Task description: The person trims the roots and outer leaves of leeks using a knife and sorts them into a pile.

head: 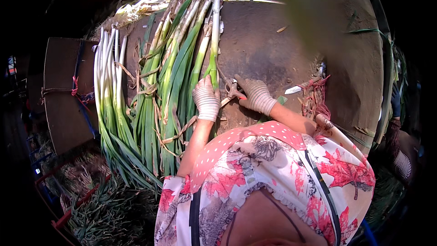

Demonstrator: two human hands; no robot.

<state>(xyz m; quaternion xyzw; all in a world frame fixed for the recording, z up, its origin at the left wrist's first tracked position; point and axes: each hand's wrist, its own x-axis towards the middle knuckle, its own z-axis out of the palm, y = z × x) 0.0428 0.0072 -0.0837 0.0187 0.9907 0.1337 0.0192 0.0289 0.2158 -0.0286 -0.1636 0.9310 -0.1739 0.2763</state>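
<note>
My left hand [207,99], in a striped work glove, grips the green upper stalk of a leek [215,34]. The leek's white shank points away from me. My right hand [256,95], in a matching glove, is just right of it, at a small scissors-like metal tool [233,90] with a red-orange part. Whether the fingers hold the tool or only touch it, I cannot tell. Left of my left hand lies a row of soil-stained leeks [181,51] with dry leaves. Farther left is a bunch of clean white-shanked leeks [111,71].
Everything lies on a brown work surface [256,41] with side boards [63,95]. Red twine [317,99] hangs at the right. Peeled leaf scraps [143,5] line the far edge. Green leaves [112,212] pile up below left. Another person's gloved hand [396,100] shows far right.
</note>
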